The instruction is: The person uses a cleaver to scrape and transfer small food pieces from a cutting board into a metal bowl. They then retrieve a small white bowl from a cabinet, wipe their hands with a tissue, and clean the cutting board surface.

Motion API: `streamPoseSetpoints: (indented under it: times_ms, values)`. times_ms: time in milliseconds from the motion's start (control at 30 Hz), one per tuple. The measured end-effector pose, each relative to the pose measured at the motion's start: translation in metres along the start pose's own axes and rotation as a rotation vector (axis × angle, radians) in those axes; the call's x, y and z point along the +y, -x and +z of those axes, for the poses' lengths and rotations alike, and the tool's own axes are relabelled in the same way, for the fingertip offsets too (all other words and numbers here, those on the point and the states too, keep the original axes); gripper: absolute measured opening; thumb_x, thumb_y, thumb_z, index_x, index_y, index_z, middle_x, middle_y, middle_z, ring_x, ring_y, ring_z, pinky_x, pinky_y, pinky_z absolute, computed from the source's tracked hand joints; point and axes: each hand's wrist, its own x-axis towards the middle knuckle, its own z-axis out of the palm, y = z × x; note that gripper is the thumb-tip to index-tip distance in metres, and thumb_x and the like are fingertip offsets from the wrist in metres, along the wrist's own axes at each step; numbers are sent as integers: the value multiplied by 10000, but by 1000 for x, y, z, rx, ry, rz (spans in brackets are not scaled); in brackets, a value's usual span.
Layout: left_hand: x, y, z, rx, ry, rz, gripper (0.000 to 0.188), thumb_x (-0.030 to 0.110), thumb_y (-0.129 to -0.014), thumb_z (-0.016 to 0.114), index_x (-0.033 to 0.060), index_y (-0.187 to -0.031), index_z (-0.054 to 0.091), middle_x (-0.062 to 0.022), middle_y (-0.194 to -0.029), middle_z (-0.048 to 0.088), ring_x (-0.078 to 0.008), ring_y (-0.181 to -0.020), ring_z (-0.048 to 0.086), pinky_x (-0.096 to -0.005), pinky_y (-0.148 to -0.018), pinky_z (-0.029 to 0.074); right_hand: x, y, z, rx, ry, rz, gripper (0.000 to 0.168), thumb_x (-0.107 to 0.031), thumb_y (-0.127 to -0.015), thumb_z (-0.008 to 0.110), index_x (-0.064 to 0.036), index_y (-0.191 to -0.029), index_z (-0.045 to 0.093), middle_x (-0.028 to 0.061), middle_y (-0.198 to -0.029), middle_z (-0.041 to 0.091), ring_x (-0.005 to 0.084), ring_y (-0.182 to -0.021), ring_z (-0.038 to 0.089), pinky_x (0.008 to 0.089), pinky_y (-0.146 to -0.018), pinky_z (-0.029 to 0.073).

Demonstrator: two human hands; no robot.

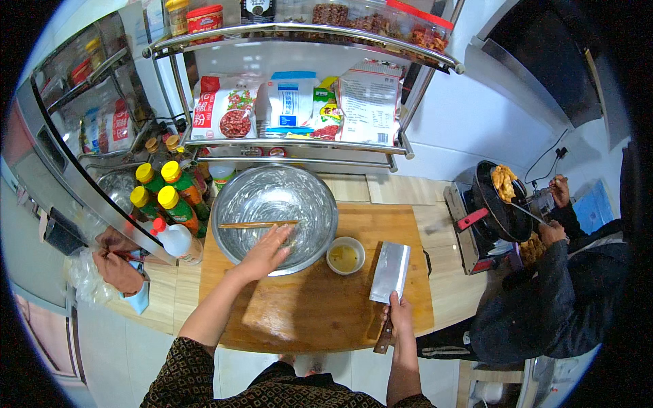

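Note:
My right hand [399, 313] grips the wooden handle of a cleaver [390, 273]. Its broad steel blade points away from me over the right part of a wooden cutting board [306, 326]. Over the near side of a large metal mixing bowl [240, 196], my left hand [265, 252] reaches out with fingers extended and thumb apart. Wooden chopsticks [250, 224] lie across the bowl, close to those fingertips; whether they touch is unclear. Pale, sticky residue coats the bowl's inside. Between bowl and cleaver sits a small white bowl [346, 256] of yellowish liquid.
Yellow-capped bottles [173, 199] and a red-capped jug [176, 239] crowd the left. A metal rack [306, 145] behind holds seasoning packets [227, 109]. At right, a person [556, 301] lifts fried food [504, 182] with a strainer above a wok [492, 204] on a portable stove [461, 239].

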Motion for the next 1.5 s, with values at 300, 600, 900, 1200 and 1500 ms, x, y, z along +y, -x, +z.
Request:
streamPoseSetpoints:
  times_ms: [300,600,900,1200,1500]
  values:
    - [-16,10,0,228,1085,-407,513,414,-870,307,62,-1243,325,-87,-1235,382,-174,-1152,318,-287,-959,224,43,-21,4,-32,56,17,208,-286,-820,498,-90,-811,431,21,-527,431,140,-393,432,287,-336,379]
    - [-31,25,6,355,1641,-416,410,352,-866,360,83,-1167,425,-67,-1144,469,-160,-978,459,-263,-841,361,49,-33,8,45,994,-474,327,-212,-685,589,-11,-934,520,193,-811,572,339,-751,557,396,-650,455]
    - [-20,23,18,309,1841,-365,375,300,-868,360,68,-1155,425,-94,-1132,479,-190,-937,494,-310,-810,405,30,-22,10,98,1224,-158,342,-277,-672,554,-38,-916,577,191,-937,558,327,-883,532,391,-742,431]
    - [3,28,38,245,1908,-361,380,285,-863,373,56,-1164,406,-104,-1164,454,-218,-996,475,-328,-835,398,38,-43,-2,15,1275,-62,421,-375,-670,567,-38,-922,585,180,-958,563,304,-908,539,385,-778,422]
    - [18,45,52,227,1967,-343,350,241,-857,384,45,-1144,420,-125,-1183,436,-266,-1062,433,-376,-870,374,50,-62,-19,-127,1061,-116,406,-355,-633,586,-68,-920,591,183,-855,576,290,-777,562,379,-673,436]
